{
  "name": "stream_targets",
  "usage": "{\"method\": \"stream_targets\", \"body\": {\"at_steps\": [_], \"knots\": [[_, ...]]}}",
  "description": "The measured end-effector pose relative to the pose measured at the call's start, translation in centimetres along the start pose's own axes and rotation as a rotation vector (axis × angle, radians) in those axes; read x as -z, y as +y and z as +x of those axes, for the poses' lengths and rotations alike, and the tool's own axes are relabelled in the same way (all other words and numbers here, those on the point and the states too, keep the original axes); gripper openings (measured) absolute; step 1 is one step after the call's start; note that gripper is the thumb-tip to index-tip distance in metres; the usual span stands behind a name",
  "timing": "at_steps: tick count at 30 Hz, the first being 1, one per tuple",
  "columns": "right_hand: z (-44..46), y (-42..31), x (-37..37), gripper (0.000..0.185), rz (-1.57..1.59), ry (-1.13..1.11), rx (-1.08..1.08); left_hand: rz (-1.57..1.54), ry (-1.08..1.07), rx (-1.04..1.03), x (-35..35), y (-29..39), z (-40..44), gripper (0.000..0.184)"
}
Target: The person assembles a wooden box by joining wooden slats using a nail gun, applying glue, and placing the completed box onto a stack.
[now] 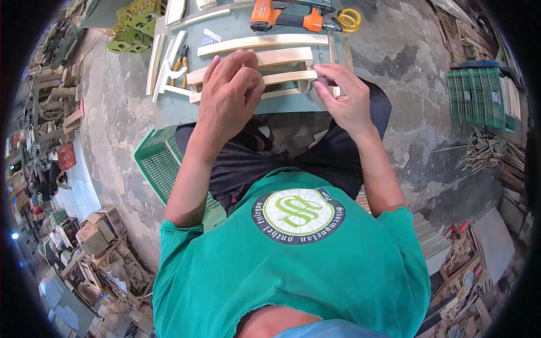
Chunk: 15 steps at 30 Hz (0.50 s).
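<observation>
A small pale wooden frame (pixel 284 57) with slightly curved slats lies on the grey-green worktable (pixel 180 116) in front of me. My left hand (pixel 230 90) curls over its left half, fingers bent around the near slat (pixel 287 77) and hiding part of it. At the right end of that same slat, my right hand (pixel 345 97) pinches the corner between thumb and fingers. Just behind the frame rests a loose curved wooden strip (pixel 262 42). An orange nail gun (pixel 287 17) lies beyond it, joined to a coiled yellow hose (pixel 349 20).
Yellow-handled pliers (pixel 184 59) and white wooden pieces (pixel 169 70) lie on the table's left. A green plastic basket (pixel 160 160) stands by my left leg. Stacked green crates (pixel 479 96) and scrap wood (pixel 493 155) sit on the right.
</observation>
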State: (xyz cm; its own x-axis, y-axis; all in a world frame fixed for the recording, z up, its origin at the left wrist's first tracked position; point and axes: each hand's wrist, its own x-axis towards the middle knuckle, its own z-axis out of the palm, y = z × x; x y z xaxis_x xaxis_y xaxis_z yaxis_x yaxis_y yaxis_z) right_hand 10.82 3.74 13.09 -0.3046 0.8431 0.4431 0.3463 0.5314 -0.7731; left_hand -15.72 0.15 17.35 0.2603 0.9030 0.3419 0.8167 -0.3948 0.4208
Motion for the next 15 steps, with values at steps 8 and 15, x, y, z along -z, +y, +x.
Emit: {"method": "stream_targets", "body": {"at_steps": [8, 15], "knots": [[0.7, 0.1, 0.3, 0.028, -0.032, -0.038, 0.041, -0.004, 0.010, 0.005, -0.1, -0.1, 0.0, 0.014], [1.3, 0.2, 0.9, 0.029, 0.267, -0.020, -0.261, -0.001, 0.007, 0.016, 0.2, 0.3, 0.0, 0.015]]}}
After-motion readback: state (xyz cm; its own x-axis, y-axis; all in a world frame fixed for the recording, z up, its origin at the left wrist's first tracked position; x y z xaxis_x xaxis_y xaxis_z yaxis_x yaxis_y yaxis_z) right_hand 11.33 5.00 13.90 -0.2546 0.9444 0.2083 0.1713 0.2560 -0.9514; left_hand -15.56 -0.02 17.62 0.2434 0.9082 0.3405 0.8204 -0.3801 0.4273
